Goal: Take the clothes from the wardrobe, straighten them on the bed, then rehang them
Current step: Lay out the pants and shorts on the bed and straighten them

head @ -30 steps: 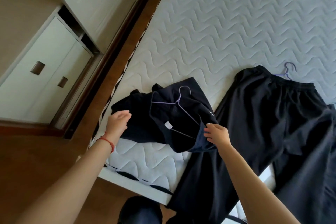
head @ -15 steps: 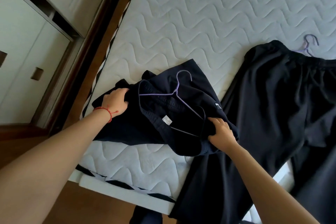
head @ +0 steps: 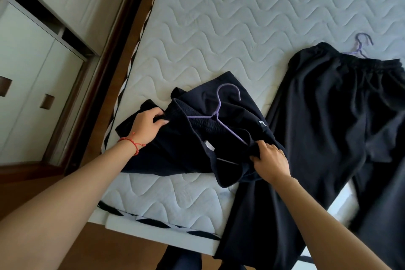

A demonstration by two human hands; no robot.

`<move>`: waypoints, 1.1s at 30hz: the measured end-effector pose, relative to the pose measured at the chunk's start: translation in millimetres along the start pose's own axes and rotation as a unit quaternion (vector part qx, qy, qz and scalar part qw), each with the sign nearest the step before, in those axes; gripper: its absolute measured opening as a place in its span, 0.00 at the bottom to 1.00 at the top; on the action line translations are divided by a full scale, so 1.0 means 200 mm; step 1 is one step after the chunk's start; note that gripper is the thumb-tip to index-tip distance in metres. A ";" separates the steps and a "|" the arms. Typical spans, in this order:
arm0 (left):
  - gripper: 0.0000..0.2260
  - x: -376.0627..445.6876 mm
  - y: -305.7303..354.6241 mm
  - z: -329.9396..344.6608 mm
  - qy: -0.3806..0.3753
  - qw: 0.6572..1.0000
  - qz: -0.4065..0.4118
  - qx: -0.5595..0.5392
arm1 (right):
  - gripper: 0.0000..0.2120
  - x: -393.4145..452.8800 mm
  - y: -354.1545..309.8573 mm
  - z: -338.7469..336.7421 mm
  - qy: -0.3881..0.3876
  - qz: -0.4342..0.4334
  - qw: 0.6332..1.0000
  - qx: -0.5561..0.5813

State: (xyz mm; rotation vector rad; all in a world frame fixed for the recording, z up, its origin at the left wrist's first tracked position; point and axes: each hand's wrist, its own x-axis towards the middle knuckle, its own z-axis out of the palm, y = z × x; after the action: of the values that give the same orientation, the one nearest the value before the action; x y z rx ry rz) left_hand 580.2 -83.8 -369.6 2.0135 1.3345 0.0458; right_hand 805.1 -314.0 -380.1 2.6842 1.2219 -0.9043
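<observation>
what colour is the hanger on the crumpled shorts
Light purple hanger, clearest in the head view.

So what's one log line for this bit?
step: straightening | left hand: grips dark shorts | right hand: grips shorts' edge | purple hanger: on shorts | bed

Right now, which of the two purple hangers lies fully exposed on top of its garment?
The purple hanger on the bunched dark shorts between both hands; the other hanger, at the long black trousers, shows only its hook.
</observation>
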 end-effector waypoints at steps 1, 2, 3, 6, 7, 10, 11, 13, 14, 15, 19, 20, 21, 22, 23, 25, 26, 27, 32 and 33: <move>0.09 -0.02 0.02 -0.04 0.006 1.000 0.006 -0.007 | 0.19 -0.03 0.00 -0.04 0.006 -0.004 1.000 0.027; 0.09 -0.04 0.03 -0.08 0.012 1.000 0.012 -0.015 | 0.20 -0.06 0.00 -0.09 0.012 -0.011 0.998 0.053; 0.09 -0.06 0.05 -0.12 0.016 0.999 0.016 -0.026 | 0.22 -0.09 0.00 -0.13 0.020 -0.021 0.997 0.076; 0.08 -0.15 0.12 -0.26 0.027 0.998 0.024 -0.047 | 0.25 -0.19 0.01 -0.29 0.054 -0.062 0.987 0.135; 0.08 -0.18 0.14 -0.31 0.035 0.997 0.028 -0.055 | 0.26 -0.22 0.01 -0.34 0.064 -0.076 0.984 0.149; 0.06 -0.30 0.25 -0.45 0.069 0.993 0.049 -0.077 | 0.32 -0.34 0.02 -0.53 0.088 -0.111 0.977 0.162; 0.03 -0.35 0.30 -0.50 0.075 0.992 0.060 -0.085 | 0.33 -0.38 0.03 -0.58 0.095 -0.121 0.975 0.161; 0.09 -0.47 0.39 -0.59 0.103 0.987 0.082 -0.093 | 0.33 -0.48 0.04 -0.69 0.113 -0.145 0.972 0.145; 0.13 -0.54 0.44 -0.63 0.119 0.984 0.087 -0.101 | 0.31 -0.53 0.05 -0.73 0.130 -0.157 0.970 0.133; 0.14 -0.61 0.50 -0.68 0.134 0.981 0.089 -0.112 | 0.29 -0.58 0.06 -0.78 0.152 -0.170 0.966 0.121; 0.10 -0.88 0.72 -0.80 0.186 0.962 0.121 -0.158 | 0.20 -0.83 0.11 -0.96 0.287 -0.200 0.930 0.110; 0.06 -0.95 0.79 -0.82 0.191 0.959 0.133 -0.163 | 0.17 -0.90 0.14 -1.01 0.328 -0.206 0.914 0.120; 0.04 -1.02 0.86 -0.85 0.198 0.955 0.145 -0.167 | 0.14 -0.97 0.16 -1.06 0.367 -0.210 0.897 0.129; 0.07 -1.08 0.92 -0.88 0.206 0.950 0.159 -0.171 | 0.12 -1.04 0.18 -1.12 0.398 -0.210 0.882 0.136; 0.08 -1.14 0.99 -0.91 0.215 0.945 0.175 -0.176 | 0.10 -1.11 0.21 -1.18 0.421 -0.207 0.872 0.142; 0.10 -1.24 1.12 -0.96 0.230 0.934 0.202 -0.183 | 0.09 -1.24 0.25 -1.30 0.448 -0.195 0.857 0.163; 0.10 -1.29 1.18 -0.98 0.237 0.930 0.215 -0.181 | 0.09 -1.31 0.27 -1.36 0.460 -0.187 0.850 0.177; 0.11 -1.33 1.24 -1.00 0.244 0.926 0.225 -0.179 | 0.09 -1.37 0.29 -1.41 0.471 -0.180 0.843 0.188; 0.11 -1.50 1.40 -1.13 0.285 0.908 0.252 -0.175 | 0.08 -1.69 0.38 -1.64 0.506 -0.154 0.818 0.225; 0.11 -1.54 1.41 -1.16 0.291 0.906 0.257 -0.168 | 0.07 -1.74 0.40 -1.67 0.510 -0.148 0.814 0.236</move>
State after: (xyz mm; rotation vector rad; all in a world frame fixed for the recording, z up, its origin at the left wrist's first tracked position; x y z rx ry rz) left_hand 569.4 -271.2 69.8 2.0559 0.9778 1.1196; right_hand 845.4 -509.5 67.4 3.5851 1.7650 0.4808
